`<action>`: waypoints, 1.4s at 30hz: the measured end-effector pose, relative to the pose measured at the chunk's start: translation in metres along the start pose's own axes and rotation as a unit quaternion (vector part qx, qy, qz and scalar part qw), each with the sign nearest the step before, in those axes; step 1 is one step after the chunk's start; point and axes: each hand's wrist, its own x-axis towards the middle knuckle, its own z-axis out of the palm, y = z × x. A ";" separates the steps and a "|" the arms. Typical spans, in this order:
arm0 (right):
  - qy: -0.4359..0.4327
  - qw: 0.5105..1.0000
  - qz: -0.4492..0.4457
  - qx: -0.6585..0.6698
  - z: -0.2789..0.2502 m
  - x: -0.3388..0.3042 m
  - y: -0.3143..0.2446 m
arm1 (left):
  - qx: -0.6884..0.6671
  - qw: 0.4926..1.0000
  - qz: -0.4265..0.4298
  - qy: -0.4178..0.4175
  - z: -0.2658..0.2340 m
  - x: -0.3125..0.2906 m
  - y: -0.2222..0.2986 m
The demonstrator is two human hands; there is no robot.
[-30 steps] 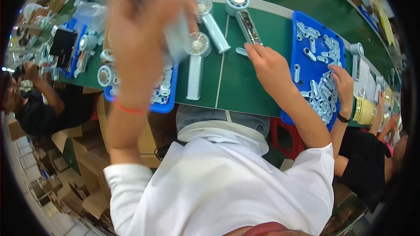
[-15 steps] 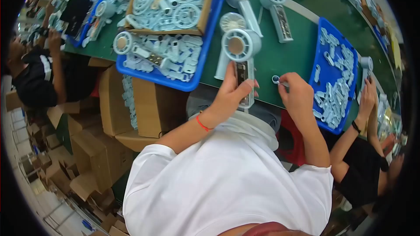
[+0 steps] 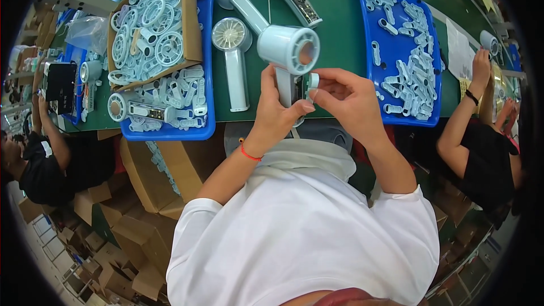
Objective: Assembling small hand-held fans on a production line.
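Observation:
My left hand is wrapped round the handle of a light blue handheld fan, its round head tilted up and to the right. The handle's open side shows dark inner parts. In the fingertips of my right hand is a small light blue plastic part, right at the handle's open side; whether it touches the handle I cannot tell. Just left of my hands lies a handheld fan with a ribbed round grille. Another fan lies behind it, and an open-handled fan lies farther back.
At left, a blue tray bears a cardboard box of ring parts, small parts and an open-handled fan. At right, another blue tray holds small parts. Co-workers sit on both sides. Cardboard boxes stand lower left.
My right hand has brought the small part from above the table over to the fan's handle. The fan has turned, its head now facing right. The whole view has shifted.

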 end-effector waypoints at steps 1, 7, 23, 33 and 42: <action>0.007 1.000 0.007 0.026 0.001 0.000 0.005 | 0.029 0.999 -0.018 -0.022 -0.001 0.001 0.001; 0.040 0.998 0.036 -0.015 -0.003 -0.002 0.002 | 0.205 0.977 0.024 -0.051 0.005 0.007 0.010; 0.064 0.998 0.009 0.010 -0.005 0.001 0.020 | 0.247 0.966 0.061 -0.054 0.011 0.010 0.009; 0.024 0.999 0.039 0.024 -0.017 0.008 0.014 | 0.316 0.945 0.077 -0.029 0.015 0.008 0.009; 0.025 0.998 0.046 0.032 -0.016 0.011 0.016 | 0.313 0.946 0.083 -0.034 0.016 0.013 0.010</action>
